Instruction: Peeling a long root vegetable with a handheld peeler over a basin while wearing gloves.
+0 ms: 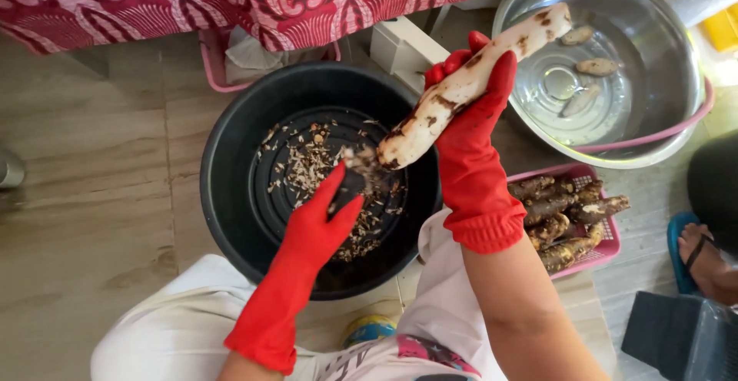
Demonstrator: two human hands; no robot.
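Gripping a peeled root (461,89) above the black tub's rim (223,150), right hand (473,131); left hand (327,216) seemingly pinches a blade.

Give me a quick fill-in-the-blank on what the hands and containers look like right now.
1. Both hands wear rubber gloves coloured ____.
2. The right hand grips a long, partly peeled pale root over the round ____ plastic basin.
3. The left hand works at the root's lower end above a scatter of brown peelings lying ____ that basin.
4. Unpeeled brown roots lie in a ____ plastic basket.

Missing words: red; black; inside; pink
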